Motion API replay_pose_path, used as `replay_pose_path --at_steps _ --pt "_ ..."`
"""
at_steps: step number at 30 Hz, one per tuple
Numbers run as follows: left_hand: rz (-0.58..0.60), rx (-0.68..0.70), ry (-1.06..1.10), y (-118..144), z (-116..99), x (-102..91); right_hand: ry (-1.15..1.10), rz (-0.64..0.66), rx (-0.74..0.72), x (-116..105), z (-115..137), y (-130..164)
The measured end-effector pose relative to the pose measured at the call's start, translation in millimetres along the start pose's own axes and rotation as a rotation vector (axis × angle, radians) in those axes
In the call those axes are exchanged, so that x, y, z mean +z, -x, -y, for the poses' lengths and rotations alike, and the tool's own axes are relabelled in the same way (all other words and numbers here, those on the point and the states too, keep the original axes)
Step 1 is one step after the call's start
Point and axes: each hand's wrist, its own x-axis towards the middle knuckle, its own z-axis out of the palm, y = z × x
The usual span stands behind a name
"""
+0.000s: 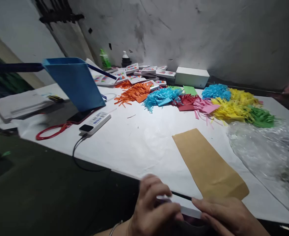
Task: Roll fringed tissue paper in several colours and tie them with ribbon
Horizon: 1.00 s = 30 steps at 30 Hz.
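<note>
Below the table's near edge, a thin white box [188, 207] is held between both hands, with its narrow white side facing up. My left hand [152, 207] curls its fingers and thumb around the left end; the fingertips are slightly blurred. My right hand [226, 212] grips the right end between thumb and fingers. Most of the box is hidden by the hands and the lower picture edge. Just beyond my right hand lies a flat brown paper envelope [205, 160] on the white-covered table [139, 147].
Bundles of cut paper, such as orange tassels [134, 93] and yellow tassels [233, 109], line the back. Behind them are printed white boxes [134, 78] and a larger white box [192, 77]. A blue bin [72, 83], a power bank [95, 124] and clear plastic [267, 147] flank them.
</note>
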Motion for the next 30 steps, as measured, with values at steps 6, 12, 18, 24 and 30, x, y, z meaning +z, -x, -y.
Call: replay_pose_path --at_steps 6,12,18,24,30 --pt "0.083 0.184 -0.156 -12.1 -27.0 21.9 -0.062 0.047 0.135 7.9 16.7 -3.2" --pt "0.139 0.173 -0.101 -20.4 -24.5 15.7 -0.035 0.014 0.154 17.9 12.1 21.2" --pt "0.159 0.184 -0.1 -18.5 -26.5 15.0 -0.158 -0.135 0.264 30.4 0.7 44.7" --pt "0.038 0.175 -0.058 -6.4 -25.9 29.6 -0.261 -0.151 0.212 25.9 5.1 36.9" --pt "0.045 0.172 -0.07 -9.2 -25.4 27.6 -0.114 -0.154 0.156 28.1 5.5 41.7"
